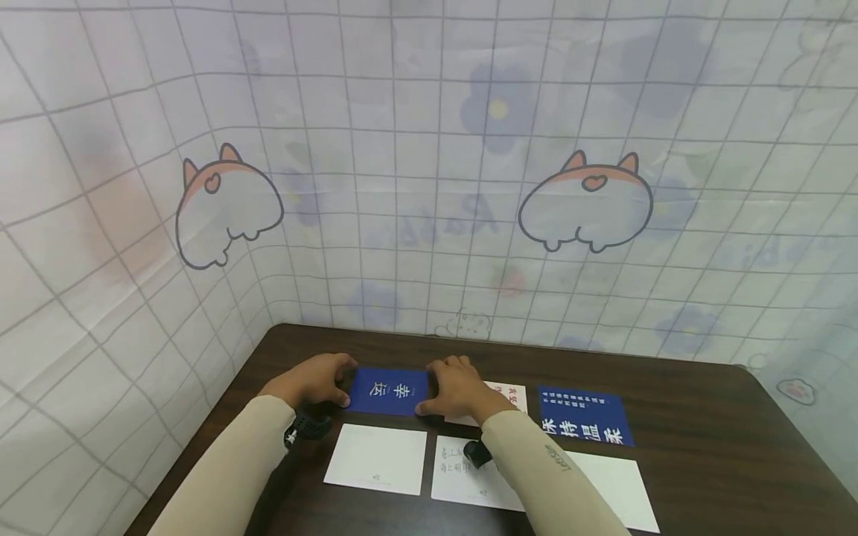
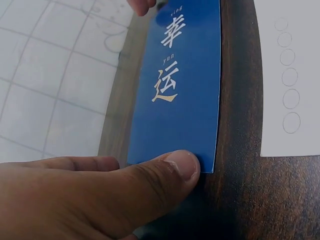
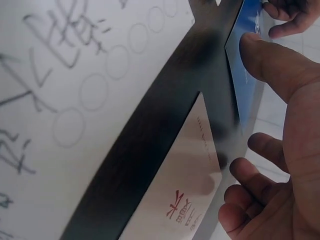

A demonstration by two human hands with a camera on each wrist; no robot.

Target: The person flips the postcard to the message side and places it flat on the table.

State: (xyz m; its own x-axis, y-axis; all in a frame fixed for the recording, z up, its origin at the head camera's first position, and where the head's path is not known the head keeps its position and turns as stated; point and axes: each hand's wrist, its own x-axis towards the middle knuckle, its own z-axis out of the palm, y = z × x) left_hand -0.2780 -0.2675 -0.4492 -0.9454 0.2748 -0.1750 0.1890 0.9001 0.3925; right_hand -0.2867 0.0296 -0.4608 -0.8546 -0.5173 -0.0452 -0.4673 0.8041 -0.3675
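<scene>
A blue card (image 1: 382, 391) with white Chinese lettering lies at the far left of the dark table. My left hand (image 1: 313, 381) holds its left end, with the thumb (image 2: 182, 165) on the near corner and the other fingers toward the far edge. Around the right end curves my right hand (image 1: 462, 391), its thumb (image 3: 252, 50) on the near corner. In the right wrist view the remaining fingers are bent and stand off the card. A pale card (image 1: 511, 394) with red lettering sits partly under the right hand.
Right of that is another blue card (image 1: 583, 417) with white lettering. Nearer lie a white card (image 1: 375, 458), one with handwriting (image 1: 462, 480) and another white card (image 1: 623, 491), partly behind the right sleeve. A gridded cloth (image 1: 415, 223) hangs behind the table (image 1: 704, 447).
</scene>
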